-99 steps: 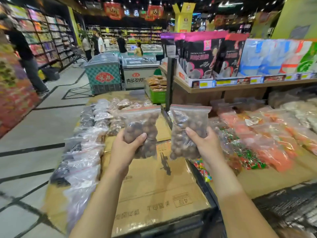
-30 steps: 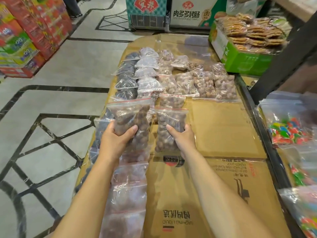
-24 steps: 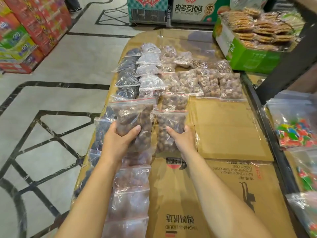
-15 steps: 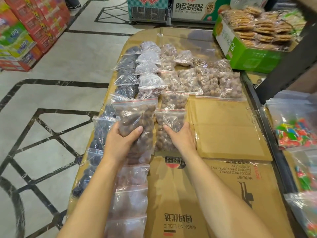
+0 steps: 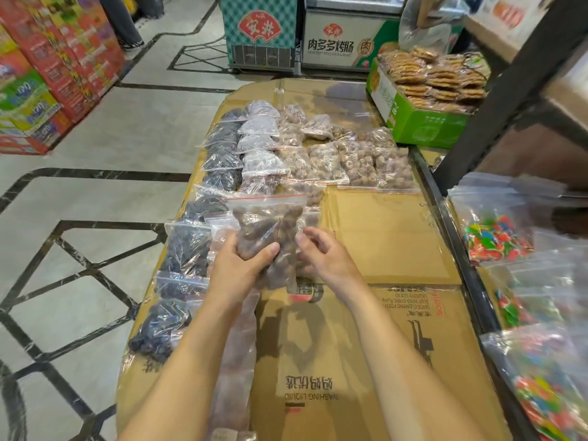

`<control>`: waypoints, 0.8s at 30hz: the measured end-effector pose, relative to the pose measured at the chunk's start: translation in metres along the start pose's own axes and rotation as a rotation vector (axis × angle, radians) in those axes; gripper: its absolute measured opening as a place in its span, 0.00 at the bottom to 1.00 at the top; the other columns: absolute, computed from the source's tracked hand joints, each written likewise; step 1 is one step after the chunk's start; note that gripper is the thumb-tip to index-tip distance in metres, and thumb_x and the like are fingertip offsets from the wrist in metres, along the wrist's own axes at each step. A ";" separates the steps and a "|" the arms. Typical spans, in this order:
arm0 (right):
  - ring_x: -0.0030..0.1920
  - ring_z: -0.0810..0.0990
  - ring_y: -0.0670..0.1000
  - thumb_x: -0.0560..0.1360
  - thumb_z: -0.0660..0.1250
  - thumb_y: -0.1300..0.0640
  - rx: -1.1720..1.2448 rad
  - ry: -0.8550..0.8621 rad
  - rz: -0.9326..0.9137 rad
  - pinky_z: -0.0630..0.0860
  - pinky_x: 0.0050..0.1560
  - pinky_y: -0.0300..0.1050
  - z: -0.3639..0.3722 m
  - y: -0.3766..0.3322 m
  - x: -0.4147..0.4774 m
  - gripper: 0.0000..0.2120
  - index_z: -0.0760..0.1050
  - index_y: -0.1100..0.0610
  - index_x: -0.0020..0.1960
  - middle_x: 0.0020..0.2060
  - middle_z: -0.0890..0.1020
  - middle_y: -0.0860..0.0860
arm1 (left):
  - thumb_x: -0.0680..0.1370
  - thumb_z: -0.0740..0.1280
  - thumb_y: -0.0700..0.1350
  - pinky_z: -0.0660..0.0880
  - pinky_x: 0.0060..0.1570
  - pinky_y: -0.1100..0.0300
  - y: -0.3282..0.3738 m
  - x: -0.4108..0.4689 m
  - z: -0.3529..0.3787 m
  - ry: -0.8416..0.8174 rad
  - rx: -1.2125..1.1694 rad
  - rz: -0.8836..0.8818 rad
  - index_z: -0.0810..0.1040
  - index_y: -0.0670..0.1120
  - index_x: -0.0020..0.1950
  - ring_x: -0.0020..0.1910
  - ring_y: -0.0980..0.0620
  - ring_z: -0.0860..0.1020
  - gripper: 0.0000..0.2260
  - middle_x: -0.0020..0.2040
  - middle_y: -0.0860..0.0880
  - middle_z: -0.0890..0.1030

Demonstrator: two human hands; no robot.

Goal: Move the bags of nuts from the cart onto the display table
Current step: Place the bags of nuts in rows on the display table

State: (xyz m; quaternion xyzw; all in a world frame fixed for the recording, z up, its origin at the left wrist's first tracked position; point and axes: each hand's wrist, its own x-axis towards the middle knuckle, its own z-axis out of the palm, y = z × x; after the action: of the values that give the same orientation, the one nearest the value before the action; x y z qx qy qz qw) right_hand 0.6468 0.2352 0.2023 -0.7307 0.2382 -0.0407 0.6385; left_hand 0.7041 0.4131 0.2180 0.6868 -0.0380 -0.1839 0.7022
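Here, a clear zip-top plastic bag of brown nuts is gripped upright in the left hand (thumb across its front), just above the cardboard-covered display table. The right hand is held beside it, fingers loosely curled, nothing grasped.

Over the cardboard table, left hand grips a nut bag; right hand curls loosely alongside.
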 end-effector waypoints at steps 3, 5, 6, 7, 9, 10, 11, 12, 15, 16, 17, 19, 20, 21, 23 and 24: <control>0.61 0.85 0.44 0.69 0.74 0.26 0.033 -0.053 -0.033 0.83 0.64 0.57 -0.002 0.001 -0.016 0.23 0.81 0.38 0.57 0.58 0.87 0.39 | 0.75 0.79 0.40 0.82 0.60 0.41 -0.002 -0.013 0.013 -0.044 -0.030 -0.015 0.81 0.50 0.64 0.58 0.46 0.87 0.19 0.56 0.48 0.89; 0.55 0.84 0.35 0.77 0.75 0.39 0.016 -0.023 -0.063 0.82 0.66 0.54 -0.004 0.006 -0.023 0.09 0.82 0.41 0.53 0.51 0.87 0.36 | 0.76 0.78 0.38 0.84 0.57 0.45 -0.005 -0.020 0.019 -0.064 -0.016 -0.028 0.81 0.50 0.61 0.55 0.47 0.87 0.16 0.53 0.50 0.89; 0.55 0.83 0.34 0.79 0.75 0.42 0.035 -0.015 -0.060 0.81 0.66 0.54 -0.006 0.008 -0.027 0.07 0.82 0.43 0.53 0.50 0.86 0.35 | 0.77 0.78 0.38 0.84 0.56 0.46 -0.006 -0.024 0.021 -0.076 -0.006 -0.039 0.81 0.50 0.60 0.53 0.47 0.88 0.15 0.51 0.50 0.90; 0.57 0.84 0.36 0.79 0.76 0.43 0.040 0.008 -0.046 0.81 0.67 0.56 -0.008 0.012 -0.029 0.08 0.82 0.45 0.54 0.53 0.86 0.37 | 0.77 0.78 0.40 0.84 0.56 0.46 -0.007 -0.027 0.022 -0.087 0.007 -0.053 0.80 0.49 0.61 0.53 0.46 0.87 0.15 0.52 0.50 0.89; 0.61 0.85 0.48 0.78 0.77 0.43 0.054 0.038 -0.032 0.81 0.66 0.62 -0.011 0.018 -0.036 0.11 0.83 0.46 0.56 0.57 0.88 0.44 | 0.76 0.79 0.47 0.83 0.59 0.42 -0.011 -0.031 0.023 -0.112 0.015 -0.088 0.80 0.49 0.64 0.56 0.44 0.87 0.19 0.56 0.48 0.89; 0.61 0.86 0.50 0.77 0.76 0.43 0.061 0.032 -0.035 0.81 0.65 0.62 -0.013 0.022 -0.038 0.10 0.84 0.45 0.55 0.56 0.88 0.46 | 0.77 0.78 0.49 0.82 0.60 0.42 -0.013 -0.033 0.024 -0.122 0.013 -0.102 0.79 0.49 0.66 0.57 0.43 0.87 0.19 0.57 0.47 0.88; 0.61 0.86 0.51 0.76 0.76 0.41 0.052 0.028 -0.040 0.82 0.65 0.62 -0.014 0.027 -0.040 0.11 0.85 0.43 0.56 0.56 0.89 0.46 | 0.79 0.76 0.49 0.83 0.60 0.42 -0.015 -0.036 0.025 -0.124 0.012 -0.114 0.79 0.49 0.66 0.57 0.44 0.87 0.17 0.57 0.47 0.88; 0.62 0.86 0.51 0.75 0.76 0.39 0.033 0.039 -0.032 0.81 0.66 0.62 -0.015 0.029 -0.044 0.14 0.85 0.42 0.57 0.57 0.89 0.45 | 0.81 0.74 0.49 0.83 0.59 0.43 -0.018 -0.037 0.026 -0.119 0.009 -0.123 0.79 0.48 0.66 0.56 0.44 0.87 0.14 0.57 0.47 0.89; 0.59 0.86 0.45 0.79 0.76 0.46 0.025 0.038 0.001 0.82 0.65 0.52 -0.017 0.038 -0.047 0.09 0.85 0.45 0.58 0.54 0.89 0.43 | 0.83 0.71 0.48 0.84 0.50 0.50 -0.028 -0.037 0.027 -0.108 0.044 -0.161 0.77 0.49 0.65 0.50 0.52 0.88 0.11 0.54 0.49 0.89; 0.57 0.86 0.42 0.81 0.75 0.50 0.024 0.037 0.025 0.83 0.61 0.44 -0.018 0.041 -0.048 0.04 0.84 0.45 0.55 0.52 0.88 0.42 | 0.83 0.70 0.48 0.84 0.48 0.52 -0.030 -0.037 0.028 -0.102 0.073 -0.168 0.76 0.49 0.67 0.49 0.53 0.88 0.13 0.54 0.49 0.88; 0.54 0.86 0.39 0.81 0.75 0.52 0.005 0.038 0.043 0.82 0.56 0.35 -0.018 0.044 -0.048 0.03 0.82 0.44 0.52 0.49 0.87 0.40 | 0.83 0.70 0.48 0.83 0.48 0.54 -0.032 -0.036 0.028 -0.099 0.102 -0.172 0.74 0.49 0.68 0.48 0.55 0.87 0.14 0.54 0.50 0.87; 0.44 0.83 0.29 0.82 0.73 0.55 -0.032 0.012 0.050 0.75 0.43 0.23 -0.019 0.051 -0.047 0.09 0.78 0.43 0.49 0.44 0.82 0.36 | 0.83 0.70 0.47 0.81 0.48 0.59 -0.037 -0.034 0.030 -0.084 0.149 -0.178 0.71 0.51 0.71 0.50 0.57 0.85 0.18 0.56 0.52 0.84; 0.41 0.80 0.26 0.83 0.73 0.56 -0.032 0.013 0.062 0.73 0.40 0.22 -0.019 0.057 -0.045 0.08 0.79 0.44 0.50 0.44 0.81 0.36 | 0.83 0.71 0.47 0.82 0.49 0.59 -0.040 -0.033 0.030 -0.071 0.174 -0.170 0.70 0.50 0.72 0.52 0.57 0.84 0.19 0.56 0.52 0.84; 0.40 0.80 0.25 0.83 0.73 0.56 -0.029 0.021 0.073 0.72 0.39 0.22 -0.018 0.064 -0.042 0.05 0.80 0.47 0.52 0.45 0.82 0.38 | 0.83 0.71 0.48 0.82 0.51 0.56 -0.042 -0.032 0.031 -0.059 0.210 -0.176 0.71 0.49 0.73 0.53 0.54 0.85 0.20 0.57 0.50 0.84; 0.43 0.82 0.29 0.82 0.74 0.55 -0.047 0.036 0.080 0.74 0.42 0.25 -0.015 0.072 -0.037 0.05 0.83 0.54 0.57 0.49 0.86 0.44 | 0.81 0.72 0.51 0.83 0.56 0.47 -0.051 -0.028 0.033 -0.036 0.293 -0.180 0.74 0.48 0.72 0.54 0.49 0.86 0.21 0.58 0.47 0.85; 0.46 0.84 0.33 0.81 0.74 0.53 -0.045 0.037 0.072 0.76 0.44 0.27 -0.013 0.076 -0.036 0.09 0.84 0.54 0.59 0.51 0.87 0.46 | 0.81 0.72 0.52 0.83 0.56 0.45 -0.056 -0.026 0.034 -0.025 0.323 -0.183 0.75 0.48 0.70 0.52 0.48 0.86 0.19 0.57 0.46 0.86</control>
State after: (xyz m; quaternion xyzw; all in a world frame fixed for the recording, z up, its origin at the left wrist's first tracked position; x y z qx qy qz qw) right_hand 0.5879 0.2326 0.1408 -0.7351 0.2771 -0.0255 0.6183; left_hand 0.6585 0.3897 0.1699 0.7889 -0.0132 -0.2473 0.5624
